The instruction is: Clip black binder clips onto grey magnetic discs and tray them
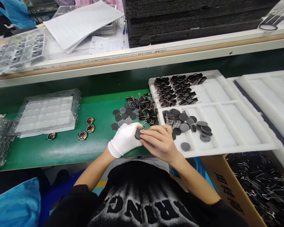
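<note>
My left hand [126,140], in a white glove, is closed around a small round dark-grey disc [138,133]. The bare fingers of my right hand [160,142] press on that disc from the right; anything beneath it is hidden by the hands. Just beyond them, loose grey and black discs [125,116] lie on the green bench beside a heap of black binder clips [148,108]. More discs [184,127] are piled in the near compartments of a white foam tray [223,126], whose far-left compartments hold rows of binder clips [175,90].
Watch heads with dark, gold-patterned dials [90,128] lie left on the green bench [61,151]. Clear plastic trays [47,112] are stacked behind them. A cardboard box [229,186] of binder clips stands below right. Papers [82,23] and black foam blocks [191,19] occupy the shelf.
</note>
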Motion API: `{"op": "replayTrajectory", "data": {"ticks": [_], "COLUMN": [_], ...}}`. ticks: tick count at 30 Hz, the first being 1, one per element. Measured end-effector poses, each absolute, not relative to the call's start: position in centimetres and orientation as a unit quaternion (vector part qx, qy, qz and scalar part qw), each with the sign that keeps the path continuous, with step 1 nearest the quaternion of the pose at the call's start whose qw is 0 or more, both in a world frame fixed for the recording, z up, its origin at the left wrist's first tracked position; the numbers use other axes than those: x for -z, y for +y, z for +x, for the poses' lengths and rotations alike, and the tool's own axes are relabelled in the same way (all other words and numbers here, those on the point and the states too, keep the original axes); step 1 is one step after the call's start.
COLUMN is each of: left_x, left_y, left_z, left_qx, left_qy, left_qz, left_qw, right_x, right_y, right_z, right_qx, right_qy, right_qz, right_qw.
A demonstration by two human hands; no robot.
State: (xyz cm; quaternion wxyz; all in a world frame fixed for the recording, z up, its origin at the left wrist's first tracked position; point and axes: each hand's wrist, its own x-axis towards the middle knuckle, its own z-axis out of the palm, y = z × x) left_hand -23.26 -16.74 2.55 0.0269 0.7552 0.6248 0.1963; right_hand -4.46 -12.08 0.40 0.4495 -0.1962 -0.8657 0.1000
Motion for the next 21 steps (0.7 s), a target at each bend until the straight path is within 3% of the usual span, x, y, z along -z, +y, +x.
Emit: {"op": "replayTrajectory", "data": {"ticks": [5,8,12,21], "left_x": [-2.5,-2.5,-2.7,-2.5], "left_y": [-16.7,-16.8,-17.1,-15.6], "left_z": [-23.2,-23.1,-22.9,-24.0], "left_qx": [-0.176,-0.144,-0.084,-0.055], "left_qy": [0.625,0.624,0.608,0.515], "left_qz": [0.76,0.768,0.788,0.847], "left_qw": [0.008,0.011,0.035,0.117], "right_x": [0.0,0.2,0.7,2.4], "right_y": [-12.2,-12.7,-13.3,-12.0], "right_z": [-4.3,-4.9,-5.8,-4.3], "right_qx": [-0.123,-0.281,-0.538,-0.766], "right_qy": [-0.854,-0.78,-0.669,-0.463], "right_qz": [-0.236,-0.336,-0.385,-0.342], "right_qw": [0.446,0.447,0.339,0.287]}}
